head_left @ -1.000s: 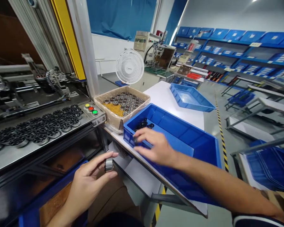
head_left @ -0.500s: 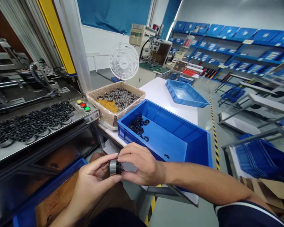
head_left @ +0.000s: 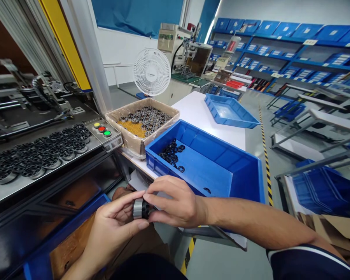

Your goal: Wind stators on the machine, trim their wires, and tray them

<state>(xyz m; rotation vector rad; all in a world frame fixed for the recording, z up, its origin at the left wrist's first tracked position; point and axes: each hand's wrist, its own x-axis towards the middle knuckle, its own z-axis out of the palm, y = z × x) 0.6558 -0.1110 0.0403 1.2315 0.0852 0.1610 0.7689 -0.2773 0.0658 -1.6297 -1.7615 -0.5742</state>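
The right hand (head_left: 175, 202) had left the blue bin (head_left: 204, 135); its grip pinched the black piece (head_left: 145, 209) against the metal ring (head_left: 138, 209), clamped in the left hand's grip (head_left: 112, 221) outside the worktop's (head_left: 189, 102) near edge: both parts had met.

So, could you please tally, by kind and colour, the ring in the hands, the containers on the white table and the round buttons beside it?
Metal ring: 1
Cardboard box: 1
Dark blue bin: 1
Light blue tray: 1
Yellow button: 1
Red button: 1
Green button: 1
Total: 7
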